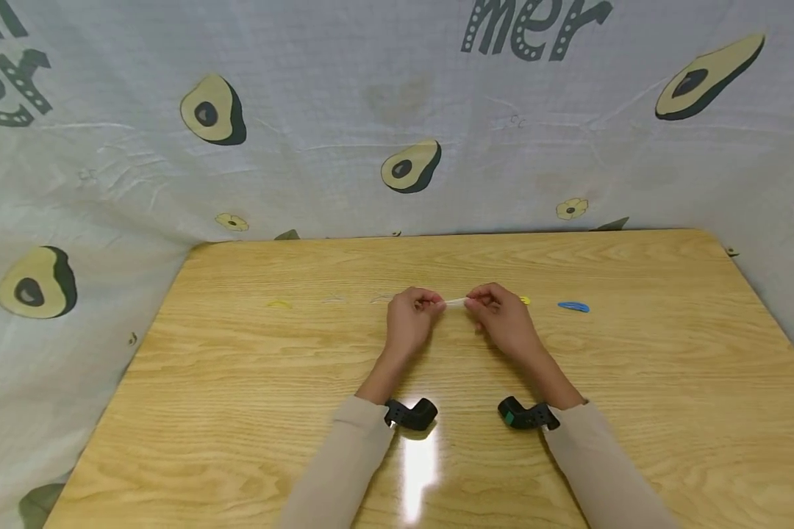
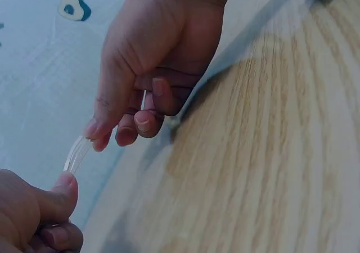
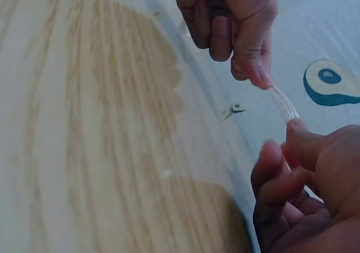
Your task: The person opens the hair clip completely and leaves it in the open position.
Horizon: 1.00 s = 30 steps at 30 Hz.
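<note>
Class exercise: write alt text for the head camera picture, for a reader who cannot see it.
Two hands, the left hand and the right hand, pinch the ends of a small pale clip just above a wooden table. A blue clip and a yellow clip lie on the table, with an avocado-print cloth behind.

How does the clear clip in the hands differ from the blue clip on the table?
The clear clip is see-through; the blue clip is solid blue. The clear clip is pinched at each end by the left hand and right hand; the blue clip lies untouched on the table. Both are small and slim.
</note>
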Each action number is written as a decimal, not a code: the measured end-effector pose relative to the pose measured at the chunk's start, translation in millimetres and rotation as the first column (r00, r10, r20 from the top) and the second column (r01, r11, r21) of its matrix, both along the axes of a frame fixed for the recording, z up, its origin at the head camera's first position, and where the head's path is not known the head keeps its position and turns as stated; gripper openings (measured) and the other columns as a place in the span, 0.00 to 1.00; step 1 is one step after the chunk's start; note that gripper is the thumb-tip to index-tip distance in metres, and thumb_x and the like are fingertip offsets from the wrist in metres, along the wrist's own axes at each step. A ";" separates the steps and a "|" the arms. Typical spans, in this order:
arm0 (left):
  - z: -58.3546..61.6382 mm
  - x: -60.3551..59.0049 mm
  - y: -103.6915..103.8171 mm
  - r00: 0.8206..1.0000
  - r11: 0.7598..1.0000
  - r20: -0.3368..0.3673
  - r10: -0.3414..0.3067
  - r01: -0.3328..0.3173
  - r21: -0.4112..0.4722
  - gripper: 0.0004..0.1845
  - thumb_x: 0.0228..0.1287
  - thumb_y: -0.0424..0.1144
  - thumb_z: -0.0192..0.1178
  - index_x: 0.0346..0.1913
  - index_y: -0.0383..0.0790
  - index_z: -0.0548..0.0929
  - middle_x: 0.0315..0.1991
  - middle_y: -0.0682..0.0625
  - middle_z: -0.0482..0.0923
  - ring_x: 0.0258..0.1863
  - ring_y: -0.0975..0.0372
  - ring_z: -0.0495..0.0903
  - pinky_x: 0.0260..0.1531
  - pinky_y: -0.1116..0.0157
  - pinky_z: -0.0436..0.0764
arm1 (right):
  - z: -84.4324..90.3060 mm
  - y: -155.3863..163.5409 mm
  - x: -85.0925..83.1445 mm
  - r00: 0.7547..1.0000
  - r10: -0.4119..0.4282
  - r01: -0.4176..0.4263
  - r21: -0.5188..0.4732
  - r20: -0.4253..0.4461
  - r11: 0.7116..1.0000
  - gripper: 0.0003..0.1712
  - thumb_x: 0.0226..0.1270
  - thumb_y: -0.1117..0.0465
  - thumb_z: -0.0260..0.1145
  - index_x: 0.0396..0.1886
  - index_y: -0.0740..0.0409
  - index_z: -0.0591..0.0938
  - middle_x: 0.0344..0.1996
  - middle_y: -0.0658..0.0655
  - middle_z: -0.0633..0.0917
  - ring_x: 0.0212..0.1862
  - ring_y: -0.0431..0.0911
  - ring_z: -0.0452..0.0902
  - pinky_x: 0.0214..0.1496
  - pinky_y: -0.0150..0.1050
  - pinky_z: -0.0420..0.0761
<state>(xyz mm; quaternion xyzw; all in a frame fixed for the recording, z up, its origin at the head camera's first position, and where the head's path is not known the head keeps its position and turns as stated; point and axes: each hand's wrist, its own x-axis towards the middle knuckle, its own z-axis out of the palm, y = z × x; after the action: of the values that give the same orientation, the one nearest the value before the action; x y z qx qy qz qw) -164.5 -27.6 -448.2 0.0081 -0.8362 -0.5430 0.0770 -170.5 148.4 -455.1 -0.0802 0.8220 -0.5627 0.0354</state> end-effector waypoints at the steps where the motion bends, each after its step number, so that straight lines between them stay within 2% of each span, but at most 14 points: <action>1: 2.2 1.3 -0.4 1.000 1.000 0.003 -0.016 0.016 0.006 0.04 0.56 0.32 0.69 0.28 0.34 0.85 0.25 0.50 0.76 0.25 0.64 0.71 0.26 0.70 0.70 | 1.4 1.6 1.8 1.000 0.009 -0.009 -0.035 0.015 0.999 0.16 0.69 0.55 0.63 0.46 0.64 0.79 0.34 0.62 0.80 0.24 0.50 0.78 0.28 0.37 0.79; 4: 7.6 6.3 -2.3 0.998 0.998 -0.008 -0.066 0.066 0.006 0.04 0.57 0.32 0.68 0.28 0.35 0.85 0.25 0.51 0.75 0.26 0.63 0.70 0.26 0.70 0.69 | 5.9 6.1 7.4 0.999 0.034 -0.031 -0.090 0.028 0.995 0.16 0.67 0.56 0.65 0.45 0.65 0.80 0.35 0.64 0.82 0.28 0.53 0.81 0.31 0.39 0.81; 7: 10.2 14.1 -4.6 0.995 0.995 -0.010 -0.102 0.102 0.023 0.03 0.58 0.32 0.67 0.29 0.36 0.86 0.25 0.51 0.75 0.26 0.63 0.71 0.26 0.69 0.69 | 11.3 9.5 14.6 0.998 0.054 -0.052 -0.082 0.024 0.995 0.15 0.66 0.57 0.66 0.43 0.65 0.80 0.35 0.64 0.84 0.31 0.55 0.82 0.31 0.40 0.80; 13: 9.8 36.3 -6.8 0.993 0.980 0.015 -0.121 0.117 0.159 0.03 0.59 0.35 0.67 0.32 0.38 0.86 0.28 0.51 0.76 0.24 0.63 0.68 0.23 0.70 0.67 | 18.0 14.7 33.1 0.991 0.120 -0.115 -0.102 0.052 0.988 0.11 0.68 0.60 0.63 0.41 0.64 0.79 0.35 0.63 0.85 0.34 0.55 0.82 0.30 0.38 0.79; 16: 9.3 48.2 -6.6 0.986 0.958 0.058 -0.156 0.137 0.254 0.04 0.60 0.35 0.66 0.35 0.37 0.85 0.29 0.50 0.76 0.21 0.62 0.68 0.20 0.71 0.68 | 16.4 16.2 42.6 0.983 0.168 -0.159 -0.121 0.071 0.980 0.10 0.69 0.60 0.63 0.40 0.64 0.79 0.34 0.62 0.86 0.35 0.53 0.82 0.31 0.38 0.80; 21: 5.8 69.3 -7.6 0.963 0.907 0.115 -0.245 0.186 0.378 0.07 0.63 0.35 0.64 0.40 0.33 0.83 0.30 0.43 0.79 0.20 0.57 0.72 0.21 0.69 0.73 | 9.2 16.3 58.2 0.970 0.229 -0.216 -0.143 0.081 0.966 0.10 0.68 0.60 0.64 0.39 0.64 0.79 0.32 0.60 0.86 0.34 0.51 0.82 0.31 0.37 0.80; 23: 2.4 77.4 -8.6 0.958 0.902 0.121 -0.258 0.194 0.385 0.08 0.63 0.35 0.64 0.40 0.32 0.82 0.31 0.40 0.79 0.21 0.57 0.72 0.22 0.69 0.73 | 6.6 16.2 64.9 0.966 0.242 -0.226 -0.153 0.094 0.962 0.10 0.68 0.60 0.64 0.38 0.65 0.79 0.31 0.60 0.86 0.34 0.51 0.83 0.31 0.37 0.79; 27: -3.6 90.5 -9.8 0.956 0.908 0.136 -0.261 0.195 0.370 0.08 0.63 0.34 0.64 0.41 0.32 0.81 0.31 0.39 0.79 0.22 0.57 0.74 0.23 0.69 0.74 | 3.4 16.9 77.5 0.962 0.245 -0.224 -0.166 0.122 0.960 0.10 0.67 0.59 0.65 0.38 0.63 0.79 0.30 0.58 0.86 0.33 0.50 0.83 0.30 0.37 0.80; 30: -1.3 99.0 -9.8 0.955 0.913 0.141 -0.262 0.198 0.358 0.07 0.63 0.32 0.63 0.40 0.31 0.80 0.30 0.40 0.79 0.22 0.57 0.74 0.23 0.70 0.74 | 1.1 18.5 84.1 0.956 0.262 -0.237 -0.180 0.129 0.955 0.10 0.66 0.58 0.65 0.38 0.61 0.79 0.30 0.57 0.86 0.33 0.50 0.82 0.30 0.37 0.80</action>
<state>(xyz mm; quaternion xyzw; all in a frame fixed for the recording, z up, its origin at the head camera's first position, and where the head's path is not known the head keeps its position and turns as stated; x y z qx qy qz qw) -65.5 -37.3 -449.5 -0.0271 -0.7284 -0.6812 -0.0685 -86.3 167.0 -454.0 -0.1435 0.7516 -0.6231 0.1619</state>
